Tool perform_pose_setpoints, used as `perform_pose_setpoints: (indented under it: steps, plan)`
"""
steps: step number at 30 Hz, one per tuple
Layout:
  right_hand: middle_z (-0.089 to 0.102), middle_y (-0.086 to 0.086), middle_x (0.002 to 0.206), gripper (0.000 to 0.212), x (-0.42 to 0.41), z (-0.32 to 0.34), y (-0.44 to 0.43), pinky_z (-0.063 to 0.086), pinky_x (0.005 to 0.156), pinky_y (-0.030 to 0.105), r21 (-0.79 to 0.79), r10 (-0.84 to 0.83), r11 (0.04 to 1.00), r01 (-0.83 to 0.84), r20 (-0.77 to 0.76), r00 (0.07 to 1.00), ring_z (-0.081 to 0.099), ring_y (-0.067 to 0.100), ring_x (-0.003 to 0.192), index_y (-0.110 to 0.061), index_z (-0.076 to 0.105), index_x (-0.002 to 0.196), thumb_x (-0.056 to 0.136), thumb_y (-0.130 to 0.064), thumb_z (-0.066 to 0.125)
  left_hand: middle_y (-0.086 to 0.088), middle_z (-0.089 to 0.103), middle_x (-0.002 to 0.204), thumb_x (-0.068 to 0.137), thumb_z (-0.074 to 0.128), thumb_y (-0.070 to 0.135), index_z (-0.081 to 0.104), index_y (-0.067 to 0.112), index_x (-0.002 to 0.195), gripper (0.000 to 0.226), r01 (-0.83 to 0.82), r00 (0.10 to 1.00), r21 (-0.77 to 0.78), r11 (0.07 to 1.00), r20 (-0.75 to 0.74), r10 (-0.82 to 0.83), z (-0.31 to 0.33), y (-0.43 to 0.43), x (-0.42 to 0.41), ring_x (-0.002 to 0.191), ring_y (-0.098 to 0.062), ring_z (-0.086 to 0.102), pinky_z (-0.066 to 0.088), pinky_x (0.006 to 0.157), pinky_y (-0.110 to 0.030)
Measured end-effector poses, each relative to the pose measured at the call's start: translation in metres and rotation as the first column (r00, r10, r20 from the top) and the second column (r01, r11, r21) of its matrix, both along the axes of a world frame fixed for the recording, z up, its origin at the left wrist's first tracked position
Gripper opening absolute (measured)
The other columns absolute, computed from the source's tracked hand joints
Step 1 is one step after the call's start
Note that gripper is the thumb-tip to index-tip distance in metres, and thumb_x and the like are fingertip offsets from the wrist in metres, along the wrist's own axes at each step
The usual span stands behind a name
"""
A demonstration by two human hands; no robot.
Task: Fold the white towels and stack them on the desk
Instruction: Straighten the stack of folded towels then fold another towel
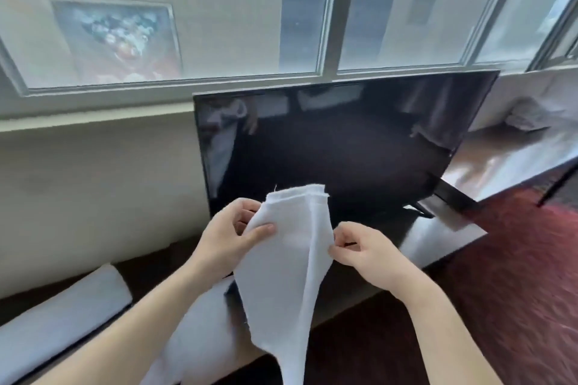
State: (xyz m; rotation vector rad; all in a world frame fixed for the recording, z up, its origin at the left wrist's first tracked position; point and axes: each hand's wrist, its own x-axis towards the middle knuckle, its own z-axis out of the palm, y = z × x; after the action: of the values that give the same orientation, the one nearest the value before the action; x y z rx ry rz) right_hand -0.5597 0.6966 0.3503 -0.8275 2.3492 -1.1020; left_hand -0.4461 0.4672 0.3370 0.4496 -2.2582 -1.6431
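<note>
Towel of thin white cloth [281, 266] hangs from both my hands, above the dark wooden desk [506, 156]. My left hand [228, 237] grips its nine o'clock edge; my right hand [366, 255] pinches the three o'clock edge. A folded white towel [62, 316] lies at eight o'clock, and a black flat screen [344, 141] stands at twelve.

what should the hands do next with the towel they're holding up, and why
Probably draw the hands apart along the top edge to spread it out. The left hand and right hand both pinch the white towel just below its top hem, close together. It hangs bunched, with a long vertical crease, in front of the dark screen, so it looks too narrow to fold neatly.
</note>
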Motion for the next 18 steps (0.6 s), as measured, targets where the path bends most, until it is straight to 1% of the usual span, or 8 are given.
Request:
perform_pose_setpoints:
  steps: [3, 4, 6, 9, 12, 14, 16, 18]
  plan:
    - [0.070, -0.018, 0.087, 0.017, -0.052, -0.009, 0.103, 0.050, 0.080, 0.026, -0.024, -0.150, 0.988, 0.152, 0.052, 0.987, 0.067, 0.000, 0.085, -0.015, 0.062, 0.085, 0.092, -0.029, 0.068, 0.004, 0.072, 0.086, 0.072, 0.086, 0.030, 0.065, 0.030, 0.090, 0.028, 0.057, 0.998, -0.087, 0.995, -0.010, -0.058, 0.005, 0.090, -0.078, 0.074, -0.014, 0.068, 0.054, 0.062, -0.023]
    - [0.071, -0.016, 0.085, 0.017, -0.070, -0.011, 0.139, 0.052, 0.081, 0.027, -0.029, -0.217, 0.975, 0.219, 0.042, 0.975, 0.067, 0.002, 0.083, -0.014, 0.064, 0.085, 0.091, -0.028, 0.070, 0.005, 0.071, 0.084, 0.070, 0.087, 0.031, 0.065, 0.029, 0.088, 0.029, 0.090, 0.996, -0.097, 0.991, -0.013, -0.092, 0.006, 0.121, -0.106, 0.073, -0.015, 0.068, 0.054, 0.062, -0.025]
    - [0.072, -0.010, 0.084, 0.013, -0.103, -0.013, 0.205, 0.055, 0.085, 0.036, -0.032, -0.350, 0.936, 0.350, 0.005, 0.937, 0.067, 0.008, 0.084, -0.016, 0.066, 0.081, 0.088, -0.026, 0.072, 0.003, 0.070, 0.082, 0.067, 0.089, 0.034, 0.064, 0.028, 0.084, 0.031, 0.128, 0.991, -0.105, 0.986, -0.012, -0.130, 0.006, 0.177, -0.157, 0.073, -0.017, 0.067, 0.054, 0.064, -0.030]
    - [0.071, -0.006, 0.080, 0.014, -0.153, -0.006, 0.278, 0.054, 0.083, 0.041, -0.032, -0.501, 0.865, 0.500, -0.062, 0.863, 0.066, 0.012, 0.083, -0.017, 0.065, 0.075, 0.084, -0.024, 0.071, 0.002, 0.068, 0.082, 0.066, 0.088, 0.040, 0.063, 0.027, 0.084, 0.034, 0.178, 0.983, -0.116, 0.977, -0.019, -0.181, 0.008, 0.238, -0.221, 0.076, -0.019, 0.064, 0.049, 0.066, -0.027]
    - [0.070, -0.002, 0.074, 0.016, -0.205, -0.002, 0.329, 0.055, 0.077, 0.045, -0.050, -0.616, 0.787, 0.614, -0.117, 0.779, 0.065, 0.018, 0.073, -0.013, 0.060, 0.072, 0.084, -0.019, 0.069, 0.001, 0.064, 0.076, 0.069, 0.086, 0.041, 0.060, 0.024, 0.082, 0.033, 0.206, 0.975, -0.141, 0.968, -0.048, -0.215, 0.007, 0.282, -0.291, 0.070, -0.017, 0.060, 0.047, 0.064, -0.027]
    - [0.070, -0.003, 0.073, 0.015, -0.241, -0.004, 0.352, 0.057, 0.075, 0.045, -0.073, -0.694, 0.719, 0.691, -0.126, 0.709, 0.067, 0.018, 0.074, -0.016, 0.058, 0.072, 0.083, -0.022, 0.066, 0.005, 0.060, 0.069, 0.071, 0.085, 0.038, 0.059, 0.024, 0.079, 0.031, 0.216, 0.970, -0.114, 0.970, -0.083, -0.226, 0.002, 0.302, -0.337, 0.064, -0.014, 0.055, 0.045, 0.061, -0.027]
    - [0.069, -0.004, 0.072, 0.013, -0.280, -0.008, 0.369, 0.057, 0.075, 0.042, -0.072, -0.744, 0.667, 0.742, -0.127, 0.656, 0.066, 0.017, 0.074, -0.017, 0.057, 0.072, 0.082, -0.022, 0.064, 0.009, 0.056, 0.066, 0.073, 0.085, 0.036, 0.058, 0.025, 0.077, 0.030, 0.263, 0.958, -0.071, 0.962, -0.097, -0.269, -0.006, 0.321, -0.388, 0.061, -0.010, 0.051, 0.042, 0.058, -0.027]
    - [0.066, -0.002, 0.070, 0.013, -0.316, -0.012, 0.379, 0.052, 0.073, 0.037, -0.033, -0.765, 0.637, 0.770, -0.148, 0.627, 0.061, 0.014, 0.069, -0.016, 0.055, 0.071, 0.082, -0.018, 0.062, 0.010, 0.056, 0.066, 0.075, 0.084, 0.033, 0.057, 0.025, 0.077, 0.028, 0.315, 0.941, -0.035, 0.948, -0.120, -0.317, -0.012, 0.339, -0.437, 0.060, -0.007, 0.050, 0.042, 0.056, -0.025]
